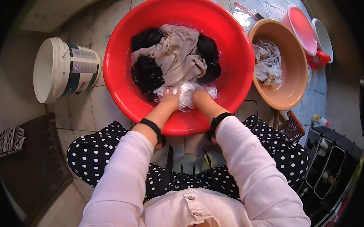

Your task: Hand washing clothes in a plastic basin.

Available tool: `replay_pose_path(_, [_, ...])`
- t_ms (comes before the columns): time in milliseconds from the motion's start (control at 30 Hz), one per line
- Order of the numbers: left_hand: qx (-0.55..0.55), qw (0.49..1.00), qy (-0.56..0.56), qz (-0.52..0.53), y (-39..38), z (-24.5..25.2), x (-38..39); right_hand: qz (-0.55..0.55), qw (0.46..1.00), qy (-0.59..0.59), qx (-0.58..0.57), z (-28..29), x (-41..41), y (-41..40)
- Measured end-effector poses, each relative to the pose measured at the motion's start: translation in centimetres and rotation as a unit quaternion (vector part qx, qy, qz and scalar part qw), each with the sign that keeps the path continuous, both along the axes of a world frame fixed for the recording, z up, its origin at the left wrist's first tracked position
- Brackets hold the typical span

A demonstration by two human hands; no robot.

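Observation:
A large red plastic basin (234,65) stands before me with water in it. Both hands are at its near side on a bunched white cloth (186,92). My left hand (171,98) presses on the cloth's left part with its fingers spread a little. Curled over the right part is my right hand (201,96), its fingertips hidden, so its grip cannot be made out. Beyond them a beige garment (179,52) with a gathered waistband lies across the middle. Wet black clothing (148,74) shows on both sides of it.
An orange-brown basin (293,75) with a wet greyish cloth (266,61) touches the red one at right. Pink (303,29) and white basins are beyond it. A white bucket (58,70) lies on its side at left. At lower right are a brush (293,127) and a black rack (327,159).

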State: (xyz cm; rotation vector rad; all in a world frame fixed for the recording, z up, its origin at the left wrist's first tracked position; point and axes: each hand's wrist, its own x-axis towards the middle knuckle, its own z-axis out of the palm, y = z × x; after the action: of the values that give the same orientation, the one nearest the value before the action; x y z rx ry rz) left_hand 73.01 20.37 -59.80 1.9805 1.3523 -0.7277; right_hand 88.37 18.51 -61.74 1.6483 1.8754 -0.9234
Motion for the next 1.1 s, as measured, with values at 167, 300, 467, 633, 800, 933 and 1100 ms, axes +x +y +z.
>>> replay_pose_path(167, [-0.031,0.999,-0.012,0.025,1.6,-4.8,-2.8,-0.260,0.965,-0.001,-0.042,2.4,-1.7,2.0])
replay_pose_path(300, [-0.087,0.989,-0.021,0.121,3.2,-4.8,-5.8,-0.157,0.983,-0.091,-0.021,6.0,-1.3,2.2])
replay_pose_path(467, [-0.048,0.988,-0.132,0.063,6.1,2.2,-6.1,-0.089,0.994,0.058,-0.012,3.7,4.9,4.2])
replay_pose_path(633, [-0.004,0.992,-0.124,0.023,8.3,11.4,-9.2,-0.194,0.972,0.105,-0.078,16.1,2.9,7.6])
replay_pose_path(800, [0.063,0.981,-0.183,-0.014,8.4,18.8,-9.4,-0.227,0.965,0.133,-0.018,23.9,3.1,6.3])
replay_pose_path(933, [-0.082,0.926,-0.287,0.230,5.9,24.3,-7.2,-0.164,0.980,0.113,0.022,26.4,3.2,5.1])
replay_pose_path(1100, [-0.069,0.940,-0.231,0.240,5.1,19.7,-4.9,-0.231,0.964,0.128,-0.001,25.3,0.6,4.6])
